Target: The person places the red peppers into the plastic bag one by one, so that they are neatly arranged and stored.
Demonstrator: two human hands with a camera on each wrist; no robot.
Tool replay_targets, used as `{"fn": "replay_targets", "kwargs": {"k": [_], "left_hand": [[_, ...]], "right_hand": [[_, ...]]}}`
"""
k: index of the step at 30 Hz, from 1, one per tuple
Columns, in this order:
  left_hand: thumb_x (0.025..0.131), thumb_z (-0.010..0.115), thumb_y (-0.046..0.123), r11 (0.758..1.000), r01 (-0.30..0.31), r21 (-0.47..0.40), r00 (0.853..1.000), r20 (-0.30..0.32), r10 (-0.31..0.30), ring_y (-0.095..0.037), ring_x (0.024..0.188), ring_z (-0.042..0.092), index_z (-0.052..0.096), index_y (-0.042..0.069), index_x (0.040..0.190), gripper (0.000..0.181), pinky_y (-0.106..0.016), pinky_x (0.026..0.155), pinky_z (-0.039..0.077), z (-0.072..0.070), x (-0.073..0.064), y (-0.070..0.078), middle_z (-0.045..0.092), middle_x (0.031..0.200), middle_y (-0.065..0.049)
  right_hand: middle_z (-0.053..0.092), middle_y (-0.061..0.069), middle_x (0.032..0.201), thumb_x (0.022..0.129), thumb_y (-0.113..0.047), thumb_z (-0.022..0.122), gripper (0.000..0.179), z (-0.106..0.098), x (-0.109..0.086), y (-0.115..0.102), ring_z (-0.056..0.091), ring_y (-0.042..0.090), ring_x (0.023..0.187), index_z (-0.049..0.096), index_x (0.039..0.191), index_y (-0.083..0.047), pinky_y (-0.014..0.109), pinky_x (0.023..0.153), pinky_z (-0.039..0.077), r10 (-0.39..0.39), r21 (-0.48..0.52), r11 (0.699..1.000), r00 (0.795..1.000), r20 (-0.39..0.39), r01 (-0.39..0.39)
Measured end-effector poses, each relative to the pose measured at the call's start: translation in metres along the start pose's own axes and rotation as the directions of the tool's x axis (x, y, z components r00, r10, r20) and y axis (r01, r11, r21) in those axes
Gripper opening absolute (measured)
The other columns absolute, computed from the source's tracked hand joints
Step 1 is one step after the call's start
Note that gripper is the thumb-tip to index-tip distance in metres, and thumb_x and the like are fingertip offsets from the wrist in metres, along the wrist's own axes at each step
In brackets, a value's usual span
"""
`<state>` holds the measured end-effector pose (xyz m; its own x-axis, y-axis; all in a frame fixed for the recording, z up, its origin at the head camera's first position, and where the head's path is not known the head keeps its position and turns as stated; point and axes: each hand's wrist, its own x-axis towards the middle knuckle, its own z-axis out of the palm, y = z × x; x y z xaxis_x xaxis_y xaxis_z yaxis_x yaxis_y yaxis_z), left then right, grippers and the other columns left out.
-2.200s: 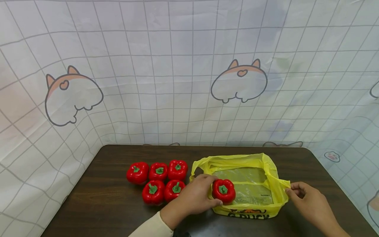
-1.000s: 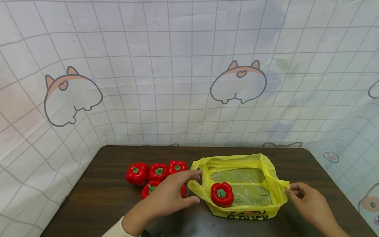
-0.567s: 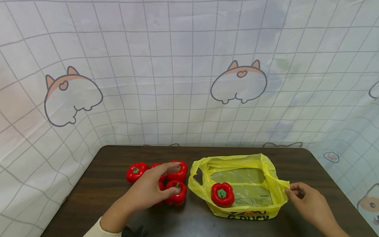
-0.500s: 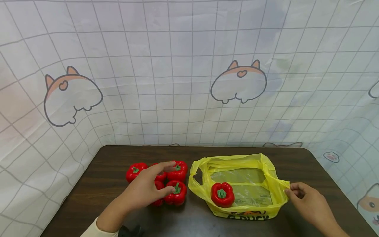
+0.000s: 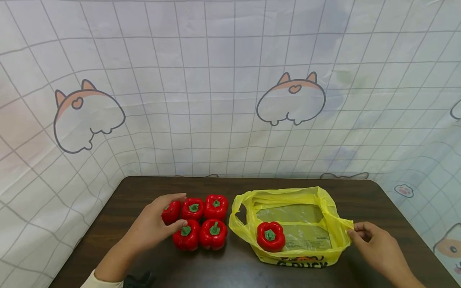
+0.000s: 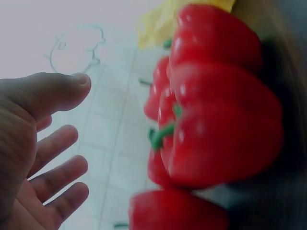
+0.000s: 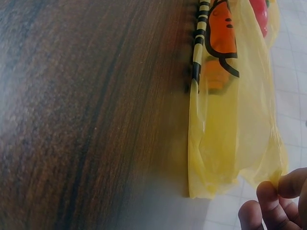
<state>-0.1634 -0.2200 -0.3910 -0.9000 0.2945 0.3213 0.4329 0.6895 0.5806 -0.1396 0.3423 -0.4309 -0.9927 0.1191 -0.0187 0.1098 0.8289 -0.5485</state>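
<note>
My left hand [image 5: 151,224], fingers apart and thumb out, reaches over the left end of a cluster of red bell peppers [image 5: 213,236]. It partly covers the leftmost pepper [image 5: 171,213]. The left wrist view shows the hand [image 6: 19,124] holding nothing, with the peppers [image 6: 230,129] facing the palm. At the right, my right hand [image 5: 379,248] pinches the corner of a yellow plastic bag [image 5: 340,232] between thumb and fingertips, and its mouth gapes upward. One red bell pepper [image 5: 271,243] with a green stem lies inside, at the bag's front left.
The dark wooden table [image 5: 248,276] holds everything, and its back edge meets a white grid-patterned curtain [image 5: 223,100]. Two rows of peppers stand close together to the left of the bag. A loose bag handle [image 5: 235,224] loops toward them.
My left hand let go of a bell pepper inside the bag, then moved left across the other peppers to the leftmost one. The right hand has kept its pinch on the bag.
</note>
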Motion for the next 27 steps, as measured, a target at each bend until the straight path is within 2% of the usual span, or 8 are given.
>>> {"fn": "replay_targets", "kwargs": {"k": [7, 15, 27], "left_hand": [[0.081, 0.088, 0.014, 0.998, 0.063, 0.019, 0.998, -0.020, -0.062, -0.036, 0.132, 0.052, 0.057, 0.012, 0.144, 0.070, -0.060, 0.102, 0.046, -0.009, -0.003, -0.025, 0.059, 0.141, -0.009], [0.083, 0.087, 0.012, 0.998, 0.063, 0.021, 0.997, -0.040, -0.062, -0.040, 0.134, 0.049, 0.053, 0.009, 0.145, 0.071, -0.063, 0.105, 0.042, -0.014, -0.006, -0.044, 0.055, 0.144, -0.013], [0.082, 0.087, 0.012, 0.993, 0.119, 0.010, 0.993, -0.009, -0.119, -0.042, 0.119, 0.057, 0.050, 0.006, 0.148, 0.075, -0.062, 0.097, 0.049, -0.015, -0.009, -0.069, 0.055, 0.142, -0.018]], "right_hand": [[0.068, 0.004, 0.095, 0.105, -0.039, 0.057, 0.049, -0.001, 0.000, 0.001, 0.059, 0.017, 0.075, 0.062, 0.120, 0.007, 0.035, 0.060, 0.046, -0.003, -0.002, 1.000, 1.000, 0.003, 0.003], [0.068, 0.004, 0.093, 0.105, -0.036, 0.058, 0.046, 0.000, 0.001, 0.000, 0.058, 0.017, 0.074, 0.063, 0.118, 0.007, 0.035, 0.060, 0.046, -0.002, -0.006, 1.000, 1.000, -0.006, 0.002], [0.068, 0.004, 0.093, 0.105, -0.034, 0.058, 0.045, 0.000, 0.001, -0.002, 0.057, 0.017, 0.074, 0.063, 0.118, 0.008, 0.035, 0.060, 0.046, 0.002, -0.003, 1.000, 1.000, 0.003, -0.002]]}}
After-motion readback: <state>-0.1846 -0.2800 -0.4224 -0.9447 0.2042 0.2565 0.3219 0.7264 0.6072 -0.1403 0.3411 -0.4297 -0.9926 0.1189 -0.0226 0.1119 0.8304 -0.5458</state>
